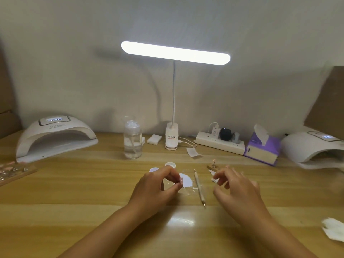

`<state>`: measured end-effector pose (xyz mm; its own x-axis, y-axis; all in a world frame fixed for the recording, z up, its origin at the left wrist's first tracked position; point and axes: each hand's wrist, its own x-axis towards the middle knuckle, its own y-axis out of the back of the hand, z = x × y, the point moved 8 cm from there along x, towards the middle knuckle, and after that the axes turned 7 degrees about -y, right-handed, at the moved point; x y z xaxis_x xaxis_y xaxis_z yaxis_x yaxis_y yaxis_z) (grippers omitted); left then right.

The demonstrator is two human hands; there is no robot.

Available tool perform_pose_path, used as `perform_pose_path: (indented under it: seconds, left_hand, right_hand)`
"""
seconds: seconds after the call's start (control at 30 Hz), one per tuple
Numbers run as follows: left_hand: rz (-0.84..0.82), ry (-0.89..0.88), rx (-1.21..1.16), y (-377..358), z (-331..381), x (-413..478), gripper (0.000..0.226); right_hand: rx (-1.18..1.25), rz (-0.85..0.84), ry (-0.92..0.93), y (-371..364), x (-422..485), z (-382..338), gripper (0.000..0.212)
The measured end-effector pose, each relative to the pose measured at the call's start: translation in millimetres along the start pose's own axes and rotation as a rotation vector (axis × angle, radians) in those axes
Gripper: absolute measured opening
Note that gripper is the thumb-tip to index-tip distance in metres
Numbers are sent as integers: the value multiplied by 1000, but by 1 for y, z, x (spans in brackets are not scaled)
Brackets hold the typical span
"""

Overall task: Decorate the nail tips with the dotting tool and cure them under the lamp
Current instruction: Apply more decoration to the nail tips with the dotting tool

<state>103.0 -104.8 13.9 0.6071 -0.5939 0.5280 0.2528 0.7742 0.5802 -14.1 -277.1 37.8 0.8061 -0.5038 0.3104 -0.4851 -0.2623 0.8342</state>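
The left hand [158, 187] pinches a small pale-pink nail tip [180, 180] between thumb and forefinger, just above the wooden table [74, 211] in the near middle. The right hand [236, 189] hovers to the right with its fingers loosely curled. A white fleck shows at its fingertips, and I cannot tell whether it is gripped or merely lies under them. Between the two hands the dotting tool [199, 187] lies flat on the table, touched by neither, with its metal point towards the near edge. A white paper scrap [186, 181] sits just beside the held tip, and two small white pots [170, 164] stand just beyond it. The curing lamp [55, 138] stands at the far left with its mouth facing the hands, well apart from them.

The nail tip is probably thin moulded plastic: almost weightless, a little springy and glossy enough to slip, so a hard squeeze could flick it away. It is best held lightly by its side edges or root end, which keeps the curved upper face clear, since any wet dots there would smear at a touch. The dotting tool looks like a light, stiff rod. It should be taken like a pen on its pale barrel, close to the working end for control, and pressed only gently
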Motion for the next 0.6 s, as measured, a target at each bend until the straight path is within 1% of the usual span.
perform_pose_path:
  seconds: [0.07,0.13,0.23,0.3,0.4,0.47,0.5,0.53,0.6]
  left_hand:
    - [-10,3,-10,-1,-1,1,12]
    - [-14,3,-12,-1,-1,1,13]
    - [-18,-2,-1,-1,1,1,10]
    - [-5,-5,6,1,2,0,9]
    - [26,-5,-15,4,1,0,11]
    - [47,6,-50,6,0,0,13]
    - [53,9,-68,6,-1,0,13]
    - [55,10,-83,6,-1,1,13]
    - [52,10,-95,5,-2,1,11]
  right_hand:
    - [-31,-9,-22,9,0,12,18]
    - [-19,-75,-23,6,-3,14,20]
    - [64,-174,14,-12,-11,0,17]
    - [89,-199,36,-24,-11,-15,16]
    - [78,-131,32,-29,-8,-27,11]
    - [14,-56,9,-25,-6,-23,8]
    - [-27,-17,-18,-21,-2,-16,10]
    - [-54,33,-65,-14,2,-5,14]
    - [-13,146,-234,7,11,28,23]
